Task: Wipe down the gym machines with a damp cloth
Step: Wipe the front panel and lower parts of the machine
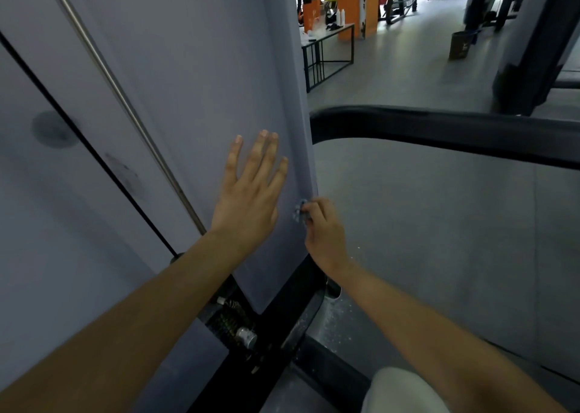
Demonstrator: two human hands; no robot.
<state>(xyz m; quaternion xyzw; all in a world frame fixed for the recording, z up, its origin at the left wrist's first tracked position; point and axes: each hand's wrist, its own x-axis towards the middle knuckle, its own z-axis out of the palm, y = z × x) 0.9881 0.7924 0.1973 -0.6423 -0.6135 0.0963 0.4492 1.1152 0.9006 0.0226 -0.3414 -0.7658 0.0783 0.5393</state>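
Left grip (248,199): flat, fingers straight, slightly spread, bare forearm stretched forward.
Right grip (321,229): fingers curled, pinching small crumpled blue cloth (298,212).

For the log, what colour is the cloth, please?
The cloth looks blue with pale flecks, best in head view.

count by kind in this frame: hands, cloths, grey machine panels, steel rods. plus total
Hands: 2 (left hand, right hand)
Cloth: 1
Grey panels: 2
Steel rod: 1
Total: 6
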